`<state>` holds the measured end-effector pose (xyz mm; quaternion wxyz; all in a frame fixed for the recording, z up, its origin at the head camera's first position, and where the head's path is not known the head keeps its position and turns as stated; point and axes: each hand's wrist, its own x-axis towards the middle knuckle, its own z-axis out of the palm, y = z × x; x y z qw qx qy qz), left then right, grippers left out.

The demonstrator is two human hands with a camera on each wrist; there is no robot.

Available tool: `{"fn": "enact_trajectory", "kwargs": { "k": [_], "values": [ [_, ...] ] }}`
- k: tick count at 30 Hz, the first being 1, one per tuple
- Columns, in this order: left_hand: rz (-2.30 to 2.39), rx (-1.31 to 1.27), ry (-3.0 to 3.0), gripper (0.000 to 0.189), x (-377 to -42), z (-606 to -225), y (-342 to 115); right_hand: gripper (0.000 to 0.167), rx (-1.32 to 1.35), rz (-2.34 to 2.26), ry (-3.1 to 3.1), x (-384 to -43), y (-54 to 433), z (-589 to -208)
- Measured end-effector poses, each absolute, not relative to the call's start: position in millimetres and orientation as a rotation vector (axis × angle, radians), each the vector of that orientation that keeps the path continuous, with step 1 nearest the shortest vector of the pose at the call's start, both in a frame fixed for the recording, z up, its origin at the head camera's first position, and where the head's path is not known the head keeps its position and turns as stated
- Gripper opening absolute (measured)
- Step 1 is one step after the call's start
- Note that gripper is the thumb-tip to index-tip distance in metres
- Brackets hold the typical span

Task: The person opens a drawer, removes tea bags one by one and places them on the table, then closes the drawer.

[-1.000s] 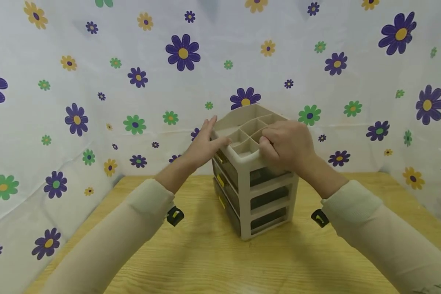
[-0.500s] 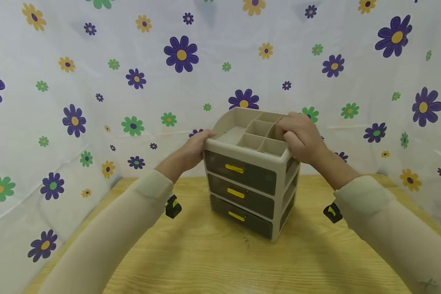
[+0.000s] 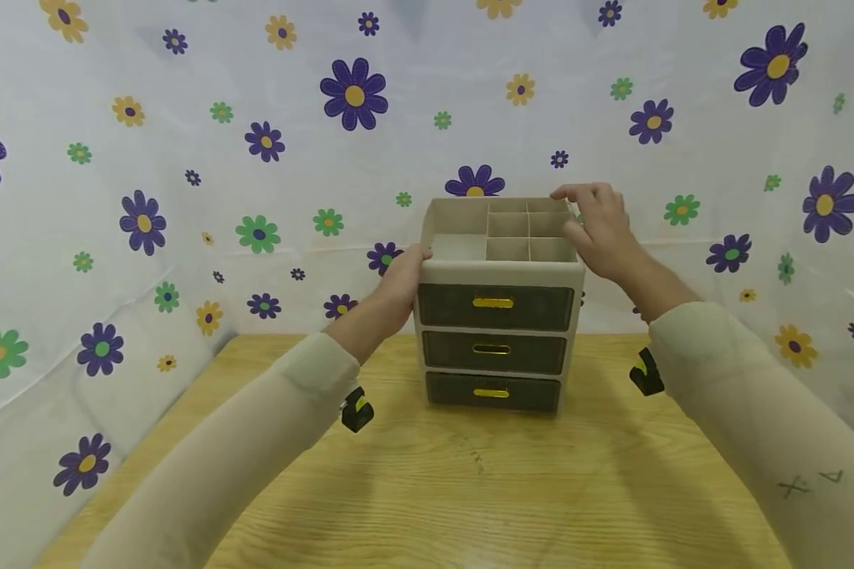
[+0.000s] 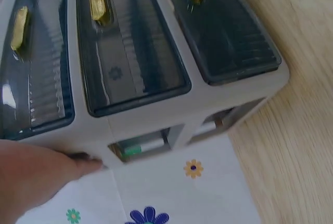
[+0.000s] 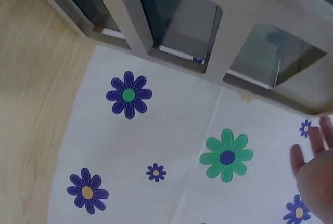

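A beige desktop drawer organizer (image 3: 501,273) stands upright on the wooden table, its front facing me in the head view. Three dark see-through drawers with yellow handles (image 3: 493,303) are closed, and a divided tray forms the top. My left hand (image 3: 398,288) grips its upper left side, with a digit at the rim; the other fingers are mostly hidden. At the upper right rim is my right hand (image 3: 601,229), fingers loosely bent and spread, the fingertips at or just by the edge. The left wrist view shows a green-and-white item (image 4: 140,147) through a side opening.
The wooden table (image 3: 470,490) reaches toward me in front of the organizer. A white flower-printed sheet (image 3: 292,197) hangs behind and at both sides. Black straps with yellow parts (image 3: 358,409) sit at both wrists.
The organizer has turned from showing its side to facing me squarely, and sits farther back. My left hand has moved onto its side; my right hand has loosened from the tray rim.
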<state>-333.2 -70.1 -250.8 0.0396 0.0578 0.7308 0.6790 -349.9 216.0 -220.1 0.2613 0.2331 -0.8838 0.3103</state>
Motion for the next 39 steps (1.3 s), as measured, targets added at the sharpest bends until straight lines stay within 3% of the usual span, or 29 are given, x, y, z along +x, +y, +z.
{"fn": "enact_trajectory", "kwargs": {
  "k": [8,13,18,21,27,33,39],
  "values": [
    [2.011,0.131,2.376,0.051,-338.5,-246.8,-60.1,0.049,0.223,0.885,-2.568,-353.1,218.8,-213.0],
    [1.966,0.2,2.311,0.05,-342.0,-248.1,-66.2,0.045,0.182,0.73,-2.488,-344.3,213.5,-219.1],
    [1.96,0.307,2.228,0.049,-343.4,-248.8,-69.0,0.025,0.318,0.58,-2.293,-327.4,206.5,-221.4],
    [1.938,0.378,2.204,0.051,-344.6,-246.5,-71.2,0.017,0.563,0.42,-2.11,-316.2,197.8,-228.6],
    [1.566,0.403,2.393,0.056,-343.8,-227.7,-88.9,0.019,1.096,-0.133,-1.773,-298.9,173.9,-258.2],
    [1.195,0.426,2.648,0.047,-339.5,-199.4,-94.8,0.025,1.101,-0.25,-1.859,-293.4,168.7,-275.8],
    [1.159,0.368,2.591,0.035,-343.6,-174.0,-93.2,0.02,1.061,-0.266,-1.87,-295.6,169.1,-274.1]
  ]
}}
